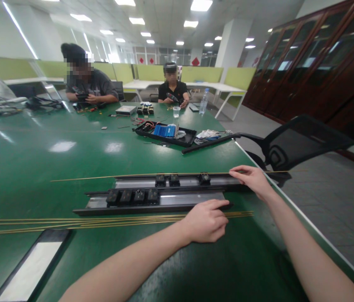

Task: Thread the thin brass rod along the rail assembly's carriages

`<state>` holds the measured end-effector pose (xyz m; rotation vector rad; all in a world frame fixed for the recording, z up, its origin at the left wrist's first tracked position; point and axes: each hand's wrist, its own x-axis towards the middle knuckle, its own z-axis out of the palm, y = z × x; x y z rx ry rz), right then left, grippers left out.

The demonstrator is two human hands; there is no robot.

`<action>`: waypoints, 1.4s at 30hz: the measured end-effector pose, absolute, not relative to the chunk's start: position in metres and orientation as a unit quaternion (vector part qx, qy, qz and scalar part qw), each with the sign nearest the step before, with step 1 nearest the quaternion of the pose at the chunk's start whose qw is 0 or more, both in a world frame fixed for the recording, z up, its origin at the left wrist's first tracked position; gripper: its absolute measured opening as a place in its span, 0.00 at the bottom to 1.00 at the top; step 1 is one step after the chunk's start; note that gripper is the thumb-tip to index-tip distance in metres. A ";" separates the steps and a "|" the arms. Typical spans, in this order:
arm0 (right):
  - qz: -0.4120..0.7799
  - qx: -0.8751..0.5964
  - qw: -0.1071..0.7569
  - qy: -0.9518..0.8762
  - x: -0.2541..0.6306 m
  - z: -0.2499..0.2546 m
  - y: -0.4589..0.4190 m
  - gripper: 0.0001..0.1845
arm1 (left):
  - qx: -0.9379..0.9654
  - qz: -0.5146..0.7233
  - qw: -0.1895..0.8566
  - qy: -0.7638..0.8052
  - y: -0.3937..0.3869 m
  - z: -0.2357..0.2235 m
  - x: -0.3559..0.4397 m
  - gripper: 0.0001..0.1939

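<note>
Two long black-and-silver rails lie side by side on the green table [32, 167]. The near rail [177, 200] carries several small black blocks [133, 196]; the far rail [186, 181] carries three. My left hand [206, 220] rests at the near rail's right end, fingers curled, index finger stretched along its front edge. My right hand [252, 179] pinches a single thin brass rod [133, 175] at the far rail's right end. Several more brass rods [101, 221] lie in a bundle in front of the near rail, running under my left hand.
A third rail [29, 268] lies at the near left. A black tray [166, 133] with a blue part, cloths, a cup and a water bottle [204, 102] sit farther back. Two people work at the table's far side. A black mesh chair [293, 142] stands at the right edge.
</note>
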<state>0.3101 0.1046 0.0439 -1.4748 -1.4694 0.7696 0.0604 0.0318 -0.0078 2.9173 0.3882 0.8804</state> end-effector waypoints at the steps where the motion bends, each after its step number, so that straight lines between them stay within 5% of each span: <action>1: 0.309 -0.596 0.444 -0.593 0.311 0.044 0.105 0.28 | 0.949 0.286 0.034 0.126 0.032 -0.008 0.060 0.13; 42: 0.297 -0.617 0.433 -0.586 0.327 0.047 0.104 0.26 | 0.949 0.287 0.039 0.128 0.031 -0.007 0.060 0.13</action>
